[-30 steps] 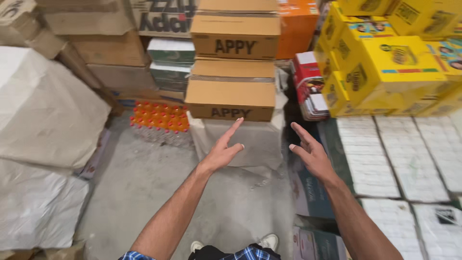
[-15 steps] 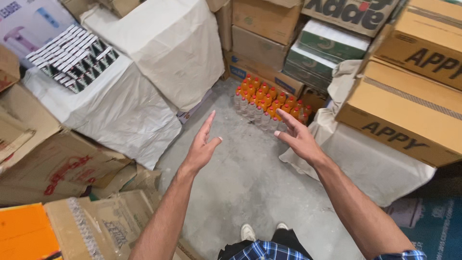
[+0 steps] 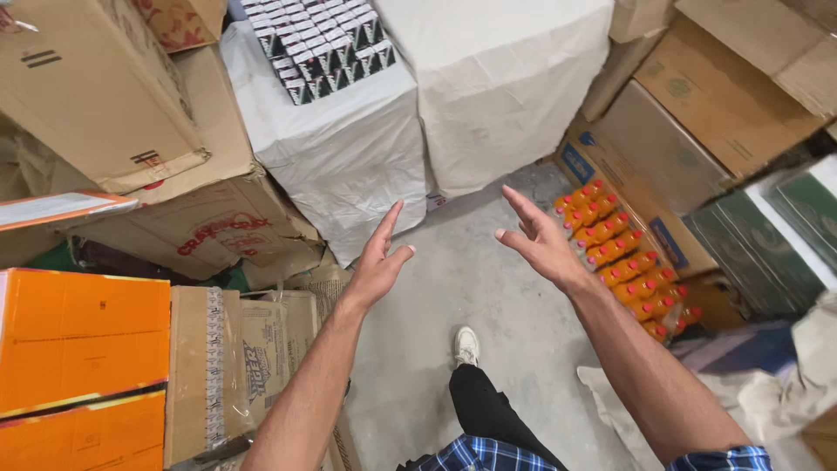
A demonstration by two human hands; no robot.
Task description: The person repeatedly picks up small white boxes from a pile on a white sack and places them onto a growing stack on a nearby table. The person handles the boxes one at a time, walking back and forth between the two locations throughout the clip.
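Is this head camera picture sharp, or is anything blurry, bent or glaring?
Head view: light is even and soft, with no glare. Both open hands, left hand and right hand, look sharp. The wide lens bends the brown cartons at the edges. The orange bottles stay clear.

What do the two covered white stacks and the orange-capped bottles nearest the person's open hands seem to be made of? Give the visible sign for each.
White stacks: probably wrapped in matte woven cloth or sacking, since the cover creases and drapes softly. Orange-capped bottles: likely clear plastic, glossy, with orange liquid showing through under shrink film. Both the left hand and right hand are empty.
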